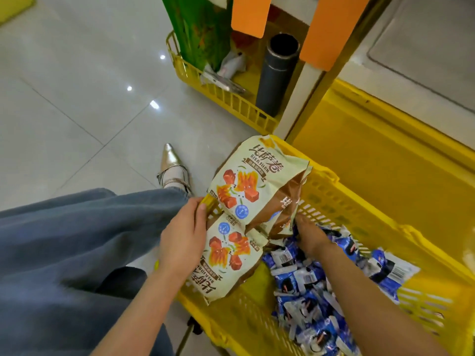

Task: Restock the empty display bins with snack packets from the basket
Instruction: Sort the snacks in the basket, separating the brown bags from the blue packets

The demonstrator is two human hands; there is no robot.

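A yellow plastic basket [341,201] stands on the floor at the lower right. Cream and brown snack packets [253,181] printed with red cubes stand bunched at its left end. My left hand [183,237] holds the near side of the bunch, the thumb on a lower packet [231,255]. My right hand [309,233] reaches down behind the bunch, its fingers hidden by the packets. A heap of small blue and white packets [316,291] fills the basket's floor. An empty yellow display bin [385,160] lies just beyond the basket.
A second yellow basket [231,101] sits further back, holding a green bag [200,29], a dark cylinder [279,73] and crumpled wrappers. Orange tags [250,14] hang from the shelf post. My jeans leg [64,240] and silver shoe [171,163] are on the tiled floor at the left.
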